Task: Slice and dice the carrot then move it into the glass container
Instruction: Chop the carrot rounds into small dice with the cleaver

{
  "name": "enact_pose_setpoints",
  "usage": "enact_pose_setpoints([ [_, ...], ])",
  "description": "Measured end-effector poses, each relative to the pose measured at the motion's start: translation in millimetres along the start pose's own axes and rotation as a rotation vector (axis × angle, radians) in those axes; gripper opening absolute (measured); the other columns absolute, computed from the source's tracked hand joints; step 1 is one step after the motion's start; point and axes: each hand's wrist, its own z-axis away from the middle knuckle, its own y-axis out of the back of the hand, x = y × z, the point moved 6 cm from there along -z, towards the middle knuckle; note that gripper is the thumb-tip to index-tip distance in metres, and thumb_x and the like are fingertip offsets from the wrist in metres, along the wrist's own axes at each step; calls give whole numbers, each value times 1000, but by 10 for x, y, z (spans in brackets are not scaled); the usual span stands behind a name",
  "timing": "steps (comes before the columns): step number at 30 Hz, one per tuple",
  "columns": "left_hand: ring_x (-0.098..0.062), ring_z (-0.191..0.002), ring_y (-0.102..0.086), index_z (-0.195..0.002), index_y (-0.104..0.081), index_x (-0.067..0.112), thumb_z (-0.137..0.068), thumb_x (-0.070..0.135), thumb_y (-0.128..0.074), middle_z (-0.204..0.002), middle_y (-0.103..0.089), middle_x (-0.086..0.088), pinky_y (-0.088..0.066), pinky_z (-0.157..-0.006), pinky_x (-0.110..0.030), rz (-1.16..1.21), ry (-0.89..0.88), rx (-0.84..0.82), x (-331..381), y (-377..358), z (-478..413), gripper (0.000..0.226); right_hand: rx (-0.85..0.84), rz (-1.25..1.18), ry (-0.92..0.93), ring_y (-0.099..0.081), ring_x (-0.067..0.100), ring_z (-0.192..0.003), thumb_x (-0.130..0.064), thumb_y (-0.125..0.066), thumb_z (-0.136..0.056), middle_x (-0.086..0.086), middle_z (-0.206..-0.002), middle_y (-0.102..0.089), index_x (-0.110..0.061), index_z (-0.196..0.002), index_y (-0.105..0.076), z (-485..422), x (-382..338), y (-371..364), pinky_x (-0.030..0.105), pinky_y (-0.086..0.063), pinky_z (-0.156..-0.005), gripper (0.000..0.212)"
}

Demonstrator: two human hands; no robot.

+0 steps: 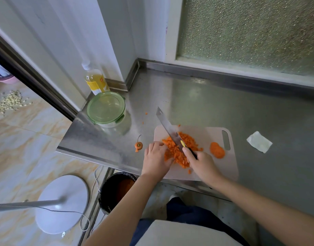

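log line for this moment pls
stage: dicing | right hand: grips knife over diced carrot | left hand: rests against diced carrot | uncut slices: on cutting board | glass container: lid on

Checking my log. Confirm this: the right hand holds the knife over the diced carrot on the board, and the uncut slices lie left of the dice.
One error: the slices lie right of the diced carrot, by the board's handle slot, as the head view shows. The right hand does hold the knife over the diced carrot on the board.
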Motion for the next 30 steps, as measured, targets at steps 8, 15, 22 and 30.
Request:
enact_pose_setpoints([
  [8,-26,-126,-28,-113,-59,14,-91,34,-52,-131,-40,-6,-23,-109,-38,-66,75,-127,200,-174,-117,31,26,-73,40,-42,14,-48,-45,-42,-97,2,-51,-43,-10,-57,-46,-76,-23,95,19,-31,-47,53],
  [15,-24,-95,-54,-97,-60,13,-90,25,-59,-99,-62,-3,-30,-85,-31,139,89,50,89,73,-130,14,-4,-86,43,-39,16,-49,-46,-41,-96,0,-50,-39,-10,-59,-45,-93,-14,103,28,-30,-52,52],
  [22,-26,-90,-54,-93,-67,13,-88,18,-62,-90,-63,-5,-27,-78,-26,96,108,41,-243,93,-131,9,-12,-90,40,-33,10,-42,-45,-45,-95,-4,-46,-35,-13,-55,-40,-93,6,80,17,-28,-44,52],
  [30,-17,-120,-38,-137,-43,24,-94,40,-49,-130,-45,4,-24,-102,-26,-39,-68,-187,-227,-115,-5,46,-56,-82,8,-40,2,-36,-44,-45,-96,-7,-45,-42,-14,-56,-49,-46,33,18,14,-31,-45,50],
])
